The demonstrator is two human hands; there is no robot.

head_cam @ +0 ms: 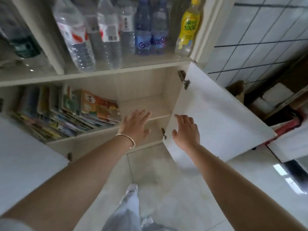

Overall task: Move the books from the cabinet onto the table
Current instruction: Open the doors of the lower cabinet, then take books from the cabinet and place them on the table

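1. The task is looking barely begun: the books (66, 114) are all sitting in the lower compartment of the cabinet (106, 74), leaning rightward in a row at its left side, and neither hand is carrying one. No tabletop is showing in this view, so I cannot tell whether any book is already lying there.

2. The left hand (135, 125), wearing a bangle (126, 139) at the wrist, is hovering with fingers spread apart and gripping nothing, just right of the outermost book, in front of the compartment's bare right half.

3. The right hand (186, 130) is likewise spread with fingers apart, lying at or against the inner edge of the open cabinet door (216, 114); contact is too blurred to tell.

4. What is remaining, by my judgement: gripping the books, drawing them out, carrying them off.

5. Room is lying to the right of the books inside the compartment. The shelf edge above, carrying the bottles (116, 30), is capping the lift height, and the open door is bounding the right side, so pulling straight outward is looking cleanest.
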